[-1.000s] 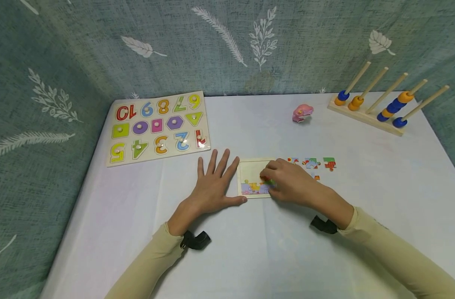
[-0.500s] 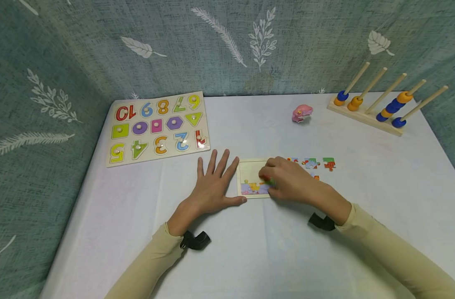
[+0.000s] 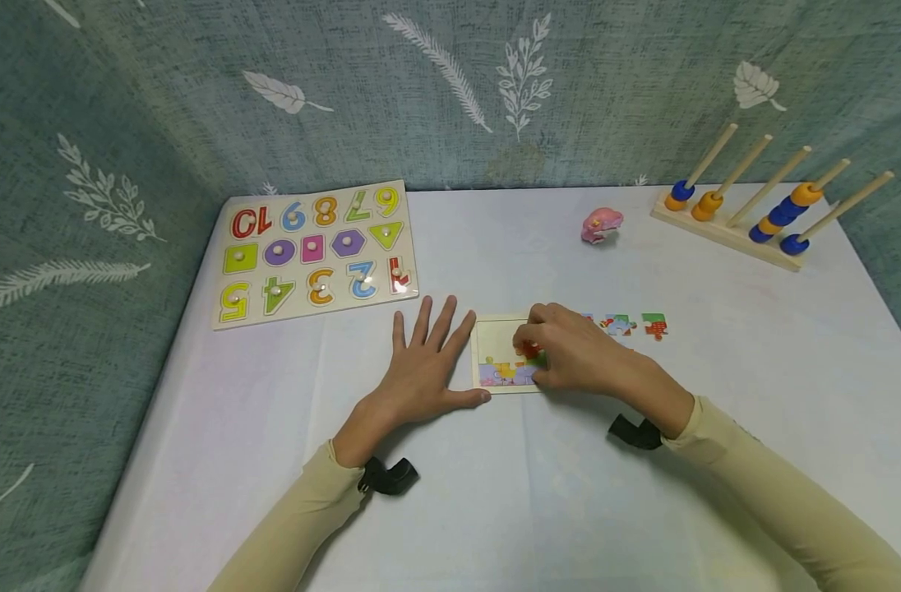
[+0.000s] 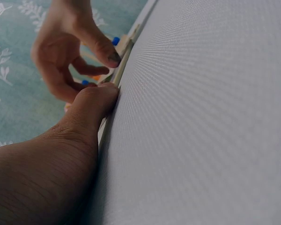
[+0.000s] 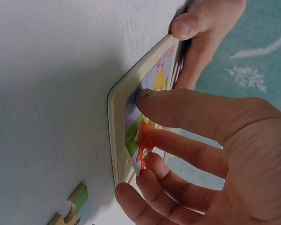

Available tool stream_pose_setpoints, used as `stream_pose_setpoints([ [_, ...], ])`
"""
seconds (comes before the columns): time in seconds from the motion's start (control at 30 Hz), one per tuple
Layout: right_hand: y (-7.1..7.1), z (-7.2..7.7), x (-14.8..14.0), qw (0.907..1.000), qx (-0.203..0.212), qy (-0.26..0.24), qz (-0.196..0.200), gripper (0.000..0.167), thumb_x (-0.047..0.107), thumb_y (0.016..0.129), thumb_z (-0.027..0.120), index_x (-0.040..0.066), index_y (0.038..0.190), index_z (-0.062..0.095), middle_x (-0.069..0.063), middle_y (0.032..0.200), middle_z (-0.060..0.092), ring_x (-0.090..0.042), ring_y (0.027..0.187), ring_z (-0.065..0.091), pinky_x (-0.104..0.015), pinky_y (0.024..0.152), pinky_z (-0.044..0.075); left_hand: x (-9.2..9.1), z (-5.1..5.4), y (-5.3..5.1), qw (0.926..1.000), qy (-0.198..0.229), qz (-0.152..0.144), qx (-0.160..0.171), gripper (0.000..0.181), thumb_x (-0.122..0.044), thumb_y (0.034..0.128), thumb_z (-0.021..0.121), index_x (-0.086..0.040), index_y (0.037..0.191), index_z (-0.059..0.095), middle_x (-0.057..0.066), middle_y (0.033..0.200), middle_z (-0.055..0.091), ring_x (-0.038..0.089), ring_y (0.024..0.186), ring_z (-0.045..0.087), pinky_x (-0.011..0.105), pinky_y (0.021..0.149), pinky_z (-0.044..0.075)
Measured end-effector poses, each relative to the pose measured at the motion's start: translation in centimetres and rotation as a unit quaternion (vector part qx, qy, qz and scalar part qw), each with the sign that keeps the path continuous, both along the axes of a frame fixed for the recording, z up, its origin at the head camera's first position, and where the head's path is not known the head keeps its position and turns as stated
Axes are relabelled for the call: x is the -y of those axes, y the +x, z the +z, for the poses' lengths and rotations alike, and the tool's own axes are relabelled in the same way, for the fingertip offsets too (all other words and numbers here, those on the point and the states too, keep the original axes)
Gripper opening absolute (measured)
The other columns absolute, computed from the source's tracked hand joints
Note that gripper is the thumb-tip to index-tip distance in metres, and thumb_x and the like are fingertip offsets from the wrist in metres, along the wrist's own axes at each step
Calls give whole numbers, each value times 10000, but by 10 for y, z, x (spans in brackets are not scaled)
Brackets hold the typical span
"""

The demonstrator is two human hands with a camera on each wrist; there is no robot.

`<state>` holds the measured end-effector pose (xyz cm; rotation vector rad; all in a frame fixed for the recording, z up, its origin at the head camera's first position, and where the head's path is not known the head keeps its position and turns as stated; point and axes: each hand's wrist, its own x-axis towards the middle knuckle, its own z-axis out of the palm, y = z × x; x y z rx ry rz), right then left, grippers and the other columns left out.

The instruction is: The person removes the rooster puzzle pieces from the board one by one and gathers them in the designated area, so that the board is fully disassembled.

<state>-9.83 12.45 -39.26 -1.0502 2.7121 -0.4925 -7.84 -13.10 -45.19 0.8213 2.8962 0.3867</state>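
Observation:
Fingers spread, the left hand lies on the table at the left side of a small puzzle tray, its thumb and forefinger touching the frame. Joined pieces fill the tray's near edge. Over the tray's right part the right hand has its fingers curled round a red and green piece. In the right wrist view this piece sits tilted at the fingertips, its thumb on the tray's picture. The left wrist view shows the left thumb against the tray edge.
Loose puzzle pieces lie right of the tray, partly behind the right hand. A number board is at the back left, a pink toy at the back, and a bead stand at the back right.
The right hand's fingers have shifted slightly over the tray, and more of the red on the piece shows. The left hand keeps its place.

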Motion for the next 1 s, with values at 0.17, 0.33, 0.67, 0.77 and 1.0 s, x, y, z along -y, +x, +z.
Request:
stream_pose_setpoints([
  [0.17, 1, -1, 1, 10000, -16, 21, -71, 306, 153, 717, 875, 136, 968, 702, 1, 907, 541, -200, 885, 504, -330, 720, 449, 0, 1, 0, 10000, 7, 30, 31, 1113, -757, 795, 622, -191, 1623, 141, 119, 1676, -12, 396, 1504, -108, 689, 1101, -94],
  [0.33, 3, -1, 2, 9999, -83, -54, -79, 285, 128, 716, 871, 134, 935, 689, 4, 890, 536, -195, 853, 502, -328, 698, 445, 0, 1, 0, 10000, 28, 37, 60, 1114, -752, 795, 627, -190, 1623, 140, 119, 1675, -13, 395, 1504, -111, 689, 1101, -94],
  [0.67, 3, -5, 2, 9992, -315, -225, -20, 196, 67, 774, 825, 123, 887, 675, 18, 842, 535, -172, 777, 488, -306, 670, 429, -2, 2, 0, 10000, -20, -24, 90, 1113, -762, 802, 610, -190, 1625, 125, 119, 1675, -29, 395, 1500, -129, 691, 1099, -95],
  [0.77, 3, -5, 2, 9989, -379, -282, 26, 193, 65, 776, 824, 119, 891, 678, 13, 849, 546, -175, 779, 495, -304, 667, 436, -2, 4, 0, 9999, -55, -2, 109, 1114, -759, 801, 614, -188, 1625, 127, 122, 1674, -27, 396, 1500, -129, 696, 1097, -93],
  [1.0, 3, -5, 2, 9980, -549, -289, 125, 181, 81, 782, 823, 112, 894, 685, 17, 836, 527, -179, 773, 495, -296, 645, 431, 0, 4, 1, 10000, -35, 13, 41, 1110, -753, 799, 625, -175, 1622, 154, 136, 1673, 2, 417, 1501, -90, 710, 1098, -55],
])
